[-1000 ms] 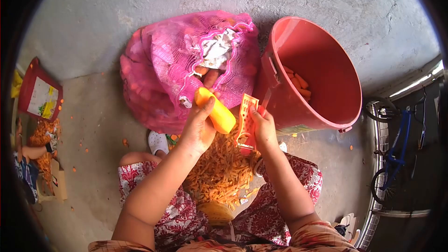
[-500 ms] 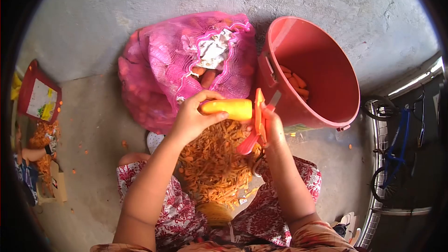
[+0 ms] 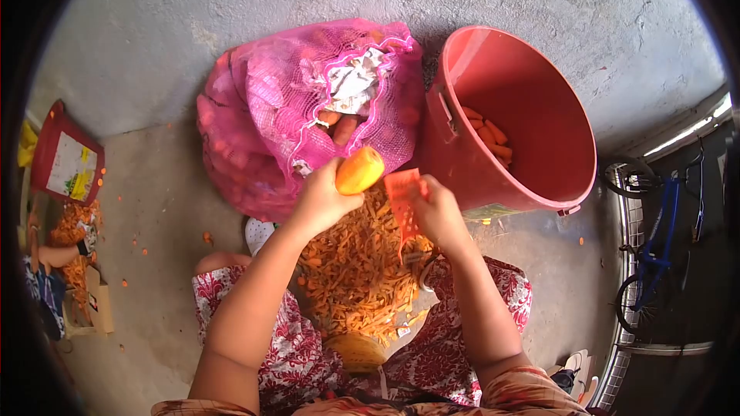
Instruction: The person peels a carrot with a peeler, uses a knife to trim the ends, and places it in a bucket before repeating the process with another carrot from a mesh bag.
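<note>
Pink mesh sack (image 3: 277,108) is sitting at 11 o'clk from the carrot (image 3: 357,173), red bucket (image 3: 472,177) at 2, heap of peelings (image 3: 362,285) at 6; working over that heap is prob. keeping mess down. L hand (image 3: 320,204) is wrapping its fingers round the carrot's lower end; R hand (image 3: 437,212) is clasping a perforated orange peeler (image 3: 399,192) at 4, apart from the carrot. Keeping L fingertips clear of the peeler's path & turning the carrot btwn strokes is likely safest. Carrot is tilting toward 1 o'clk, looking thick, smooth, bright yellow-orange.
</note>
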`<act>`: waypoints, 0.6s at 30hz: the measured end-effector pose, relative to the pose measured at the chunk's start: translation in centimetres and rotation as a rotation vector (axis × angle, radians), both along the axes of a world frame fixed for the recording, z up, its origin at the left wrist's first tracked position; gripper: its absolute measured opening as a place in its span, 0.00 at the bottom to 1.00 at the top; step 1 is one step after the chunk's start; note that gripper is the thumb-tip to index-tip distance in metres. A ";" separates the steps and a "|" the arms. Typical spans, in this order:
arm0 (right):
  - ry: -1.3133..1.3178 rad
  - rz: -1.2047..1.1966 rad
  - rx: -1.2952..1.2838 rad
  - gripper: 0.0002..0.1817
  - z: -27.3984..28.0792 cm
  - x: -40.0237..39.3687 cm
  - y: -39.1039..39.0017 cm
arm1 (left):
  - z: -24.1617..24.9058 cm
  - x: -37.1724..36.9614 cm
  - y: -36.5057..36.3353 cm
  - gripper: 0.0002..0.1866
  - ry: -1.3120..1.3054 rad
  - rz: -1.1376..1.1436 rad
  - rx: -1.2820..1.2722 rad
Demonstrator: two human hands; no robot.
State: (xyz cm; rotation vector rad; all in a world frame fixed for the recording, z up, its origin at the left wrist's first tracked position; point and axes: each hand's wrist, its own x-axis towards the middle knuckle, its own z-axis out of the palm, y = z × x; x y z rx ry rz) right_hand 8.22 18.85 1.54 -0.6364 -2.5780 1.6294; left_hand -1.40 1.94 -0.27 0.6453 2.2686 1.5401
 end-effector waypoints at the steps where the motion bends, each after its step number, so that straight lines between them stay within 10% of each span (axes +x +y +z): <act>1: 0.055 0.075 0.138 0.07 -0.2 0.4 -0.5 | 0.0 -0.1 0.0 0.23 0.033 0.016 -0.038; 18: -0.008 0.149 0.223 0.12 -1.2 0.4 -2.3 | 0.8 1.7 0.8 0.23 0.398 0.029 -0.292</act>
